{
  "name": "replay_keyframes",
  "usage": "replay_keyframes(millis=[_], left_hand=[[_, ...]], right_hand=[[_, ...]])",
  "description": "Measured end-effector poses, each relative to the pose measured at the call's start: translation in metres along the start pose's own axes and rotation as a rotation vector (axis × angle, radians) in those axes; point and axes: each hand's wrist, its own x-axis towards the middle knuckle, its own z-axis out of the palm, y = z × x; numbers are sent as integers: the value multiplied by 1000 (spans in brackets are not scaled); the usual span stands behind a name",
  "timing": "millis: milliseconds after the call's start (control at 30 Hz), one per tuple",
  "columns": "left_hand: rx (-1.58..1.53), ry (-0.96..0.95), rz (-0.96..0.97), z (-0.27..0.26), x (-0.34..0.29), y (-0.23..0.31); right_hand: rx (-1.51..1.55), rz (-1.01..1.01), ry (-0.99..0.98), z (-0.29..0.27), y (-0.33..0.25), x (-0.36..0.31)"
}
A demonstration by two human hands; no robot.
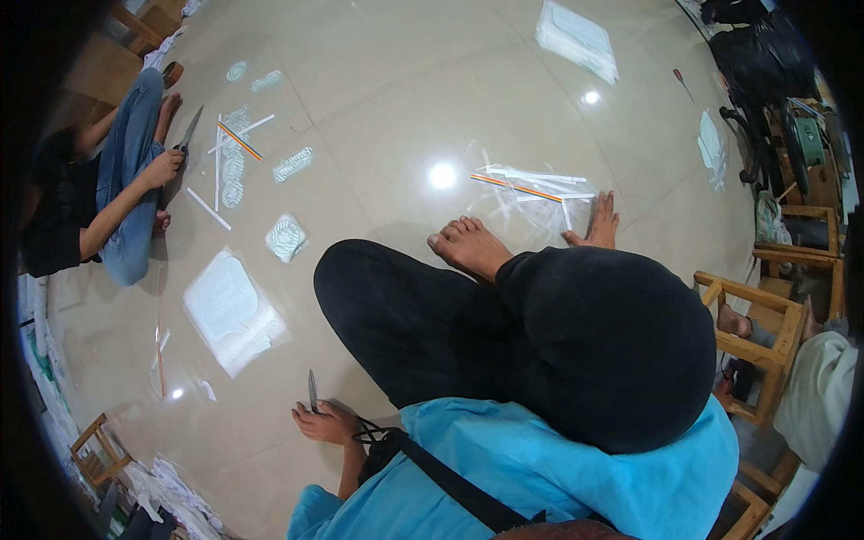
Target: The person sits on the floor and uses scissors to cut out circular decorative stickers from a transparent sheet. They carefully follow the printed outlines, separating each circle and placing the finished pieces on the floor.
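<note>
My left hand (pixel 326 421) rests on the floor beside my hip, fingers closed on the handle of a pair of grey scissors (pixel 312 391) whose blades point away from me. My right hand is hidden behind my blue shirt and black-trousered knees. My bare feet (pixel 472 245) reach toward a scatter of white strips and orange-striped strips (pixel 531 184) on the tiled floor. A flat clear packet of white pieces (pixel 229 310) lies left of my leg, with a smaller packet (pixel 286 238) beyond it.
Another person (pixel 117 180) sits at the left holding scissors (pixel 187 130), with strips and small packets (pixel 236 166) before them. Wooden chairs (pixel 760 337) and a black office chair (pixel 765 81) stand at the right. A clear bag (pixel 576 36) lies far ahead.
</note>
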Motion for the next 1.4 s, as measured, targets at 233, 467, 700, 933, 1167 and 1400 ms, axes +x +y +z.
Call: replay_keyframes(millis=[233,467,700,933,1167,1400], left_hand=[[-23,-31,-24,-5,-1,4],[-34,-25,-2,0,1,0],[-79,-47,-107,-14,0,4],[-155,-35,-126,-24,3,9],[-161,-21,-127,-19,0,5],[-180,-29,-123,-21,0,4]], right_hand=[[26,33,-65,-19,-12,12],[-54,32,-131,-8,-4,10],[-30,56,3,1,-13,18],[-88,60,76,7,-18,16],[-107,-23,154,-3,-21,22],[-82,-46,202,-7,-22,21]])
